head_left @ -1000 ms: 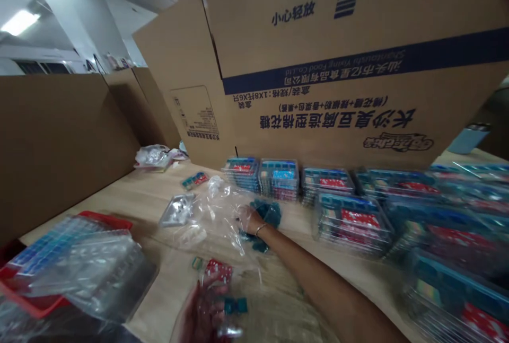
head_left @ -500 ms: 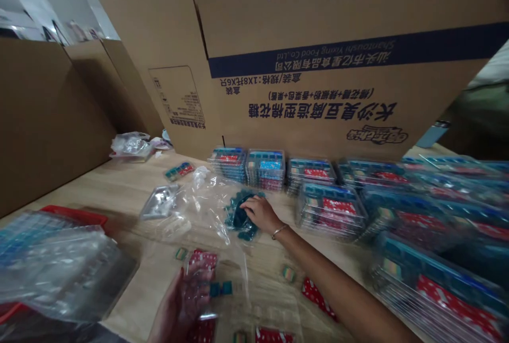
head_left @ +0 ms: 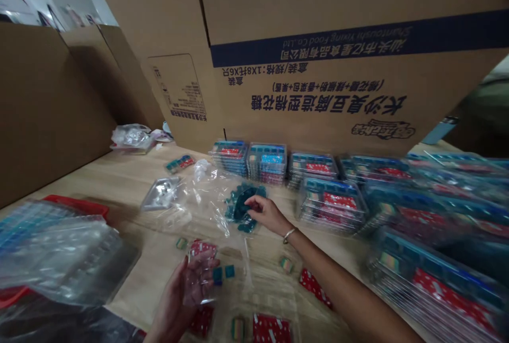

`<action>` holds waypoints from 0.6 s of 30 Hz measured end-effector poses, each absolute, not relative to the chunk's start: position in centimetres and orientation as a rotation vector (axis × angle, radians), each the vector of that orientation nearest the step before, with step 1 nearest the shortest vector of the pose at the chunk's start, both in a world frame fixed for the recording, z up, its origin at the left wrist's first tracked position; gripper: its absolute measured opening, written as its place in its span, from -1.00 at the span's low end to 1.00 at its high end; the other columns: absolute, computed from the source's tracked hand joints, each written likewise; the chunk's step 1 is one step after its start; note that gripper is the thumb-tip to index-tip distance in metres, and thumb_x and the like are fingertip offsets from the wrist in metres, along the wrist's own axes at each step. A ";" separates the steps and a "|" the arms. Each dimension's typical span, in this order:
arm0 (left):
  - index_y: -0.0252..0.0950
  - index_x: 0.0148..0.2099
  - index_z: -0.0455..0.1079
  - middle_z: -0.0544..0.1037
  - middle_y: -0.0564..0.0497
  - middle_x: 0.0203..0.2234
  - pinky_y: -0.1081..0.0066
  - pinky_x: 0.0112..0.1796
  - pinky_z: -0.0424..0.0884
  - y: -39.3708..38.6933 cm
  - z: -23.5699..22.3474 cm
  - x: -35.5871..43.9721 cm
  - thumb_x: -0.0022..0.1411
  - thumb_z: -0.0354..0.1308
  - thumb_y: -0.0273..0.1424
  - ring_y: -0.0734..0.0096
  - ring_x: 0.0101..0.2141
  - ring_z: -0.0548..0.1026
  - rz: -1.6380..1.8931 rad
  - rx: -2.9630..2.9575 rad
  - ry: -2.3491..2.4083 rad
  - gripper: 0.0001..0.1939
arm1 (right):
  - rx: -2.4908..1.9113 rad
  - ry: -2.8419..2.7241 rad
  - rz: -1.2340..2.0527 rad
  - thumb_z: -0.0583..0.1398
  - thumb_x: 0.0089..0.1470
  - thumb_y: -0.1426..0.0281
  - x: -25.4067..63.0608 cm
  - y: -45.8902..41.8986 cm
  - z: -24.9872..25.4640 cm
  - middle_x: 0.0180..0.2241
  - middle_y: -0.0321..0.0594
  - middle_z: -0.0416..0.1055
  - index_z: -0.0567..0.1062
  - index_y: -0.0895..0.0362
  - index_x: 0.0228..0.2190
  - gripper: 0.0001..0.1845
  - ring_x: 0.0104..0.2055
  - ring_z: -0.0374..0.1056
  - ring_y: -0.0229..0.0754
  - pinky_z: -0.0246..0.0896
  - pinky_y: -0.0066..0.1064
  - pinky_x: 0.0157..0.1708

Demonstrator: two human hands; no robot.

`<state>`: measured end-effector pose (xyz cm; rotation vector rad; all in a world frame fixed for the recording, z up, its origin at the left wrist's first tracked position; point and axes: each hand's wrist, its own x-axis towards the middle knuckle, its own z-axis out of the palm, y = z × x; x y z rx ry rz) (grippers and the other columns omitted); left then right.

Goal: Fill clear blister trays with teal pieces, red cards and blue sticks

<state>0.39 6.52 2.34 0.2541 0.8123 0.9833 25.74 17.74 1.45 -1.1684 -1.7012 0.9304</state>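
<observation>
My left hand is palm up with fingers curled at the left side of a clear plastic tray, gripping it; part of the hand shows through the plastic. Two teal square pieces lie by its fingertips. A red dotted packet and a striped piece are at the tray's near end. Over a heap of teal pieces on clear film, my right hand has thumb and fingertips pinched together. What sits between those fingertips, if anything, is too small to make out.
Stacks of filled clear trays line the back and right. A large cardboard box stands behind them. At left, empty clear trays rest in a red basket. Loose striped pieces and red packets lie nearby.
My right hand has shifted slightly right at the teal heap, its fingertips drawn together. My left hand stays at the tray. The camera view has tilted a little.
</observation>
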 end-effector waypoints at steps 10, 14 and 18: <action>-0.38 -0.16 0.46 0.58 -0.14 -0.35 0.44 -0.39 0.44 7.5 3.2 4.5 0.11 0.19 -0.37 0.36 -0.43 0.53 0.828 0.374 0.941 -0.75 | -1.051 -0.999 1.484 0.37 -0.27 0.29 28.8 11.9 3.0 -0.47 -0.36 0.42 0.49 0.12 -0.35 -0.64 -0.44 0.37 -0.31 0.20 -0.46 -0.38; -0.34 -0.15 0.41 0.54 -0.03 -0.51 0.42 -0.42 0.40 8.0 3.1 5.6 0.02 0.26 -0.38 0.33 -0.49 0.50 0.810 0.657 1.161 -0.69 | -1.105 -0.965 1.444 0.38 -0.27 0.30 30.0 9.7 3.5 -0.46 -0.35 0.43 0.49 0.13 -0.41 -0.69 -0.44 0.33 -0.34 0.17 -0.49 -0.40; -0.21 -0.17 0.46 0.49 0.00 -0.31 0.49 -0.31 0.36 8.1 4.8 6.2 -0.18 0.38 -0.50 0.30 -0.25 0.46 1.089 1.157 1.389 -0.57 | -1.116 -0.926 1.485 0.40 -0.30 0.28 30.5 7.7 4.1 -0.51 -0.37 0.40 0.47 0.15 -0.49 -0.69 -0.48 0.29 -0.37 0.15 -0.51 -0.45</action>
